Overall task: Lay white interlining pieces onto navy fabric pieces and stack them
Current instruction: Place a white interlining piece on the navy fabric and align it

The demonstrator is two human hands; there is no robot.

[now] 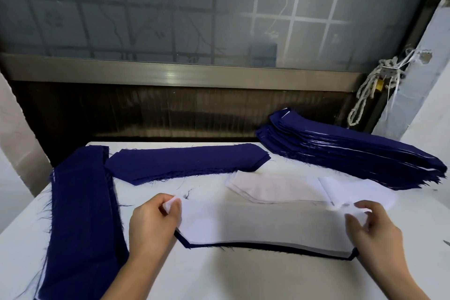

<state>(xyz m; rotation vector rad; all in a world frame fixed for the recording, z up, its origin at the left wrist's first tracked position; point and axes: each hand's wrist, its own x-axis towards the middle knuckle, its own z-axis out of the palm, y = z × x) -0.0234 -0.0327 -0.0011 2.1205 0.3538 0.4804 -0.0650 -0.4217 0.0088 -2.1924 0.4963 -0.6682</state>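
White interlining piece (pixel 263 224) lies in front of us at the middle of the white table (pixel 219 275), spread over a navy fabric piece (pixel 267 247) of which we see only a thin dark edge along the near side.

In the head view, both forearms reach in from the bottom edge, backs of the hands up. The left hand (pixel 153 224) sits at the left tip of the piece, its fingers curled with thumb and forefinger pinching that white tip. The right hand (pixel 375 231) is at the right end, its fingers curved and a little apart, thumb and forefinger on either side of the white tip. That spot is blurred, so we cannot tell whether they grip it.

Just beyond lies a loose pile of white interlining (pixel 275 187). Behind it are a flat navy pile (pixel 187 163) and, to the right, a tall navy stack (pixel 353 153). A long navy bundle (pixel 80 214) runs down the left side.
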